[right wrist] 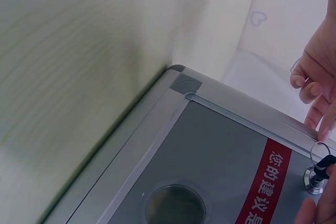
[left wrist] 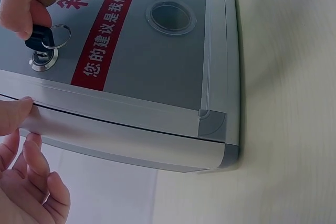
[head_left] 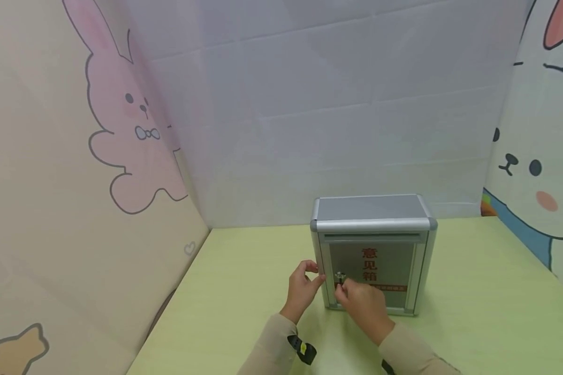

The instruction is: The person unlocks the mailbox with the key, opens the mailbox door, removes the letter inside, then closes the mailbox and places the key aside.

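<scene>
"Pinching the black-headed key [left wrist: 39, 39], the right hand [head_left: 363, 302] has thumb and finger closed tight on it, right at the round silver lock [left wrist: 44, 60]. That's what my left wrist feed gives me, upper left."

"And the box [head_left: 394, 260] itself?"

"I've got it standing upright on the pale yellow-green table [head_left: 244, 291], right of centre in the lower half of the head view. Grey panels, bright silver edging, darker grey corner pieces."

"Anything on its front?"

"A narrow slot [head_left: 372, 238] up top, red characters [head_left: 369, 264] below it, then a red strip [left wrist: 107, 30] with white lettering. I also see a round clear disc [left wrist: 170, 17], upper middle of the left wrist view."

"The left hand [head_left: 302, 289]?"

"Loosely bent, thumb and a fingertip touching the box's side edge. I can't tell how hard it presses."
</scene>
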The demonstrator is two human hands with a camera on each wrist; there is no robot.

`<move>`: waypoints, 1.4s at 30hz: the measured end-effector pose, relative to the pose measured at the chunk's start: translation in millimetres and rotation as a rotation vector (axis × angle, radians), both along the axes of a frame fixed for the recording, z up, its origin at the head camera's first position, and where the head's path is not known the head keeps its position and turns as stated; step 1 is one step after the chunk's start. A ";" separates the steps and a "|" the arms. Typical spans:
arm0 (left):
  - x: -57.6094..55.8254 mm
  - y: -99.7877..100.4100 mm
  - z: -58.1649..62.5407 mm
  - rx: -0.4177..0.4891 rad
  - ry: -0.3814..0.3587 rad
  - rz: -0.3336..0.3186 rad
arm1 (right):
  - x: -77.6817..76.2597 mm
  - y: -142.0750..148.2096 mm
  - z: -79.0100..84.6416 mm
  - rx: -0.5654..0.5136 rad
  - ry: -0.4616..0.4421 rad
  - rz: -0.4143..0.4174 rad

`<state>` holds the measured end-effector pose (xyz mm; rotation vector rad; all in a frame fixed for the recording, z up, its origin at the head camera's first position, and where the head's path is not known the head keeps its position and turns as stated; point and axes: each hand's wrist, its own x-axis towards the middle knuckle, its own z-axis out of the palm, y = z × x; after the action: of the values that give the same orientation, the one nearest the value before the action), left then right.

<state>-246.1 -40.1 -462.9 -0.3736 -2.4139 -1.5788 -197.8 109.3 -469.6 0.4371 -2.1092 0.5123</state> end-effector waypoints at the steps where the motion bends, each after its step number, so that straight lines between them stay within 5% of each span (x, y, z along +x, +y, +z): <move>1: 0.1 -0.1 0.2 0.000 -0.001 0.000 | 0.1 -0.1 0.6 -0.002 -0.006 -0.001; 42: 1.8 0.4 -2.5 -0.020 0.041 0.006 | 9.2 3.5 -4.8 0.044 0.064 -0.031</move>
<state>-244.4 -39.7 -465.4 -0.3978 -2.3994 -1.5301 -188.6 112.8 -474.4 0.4396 -2.0660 0.4299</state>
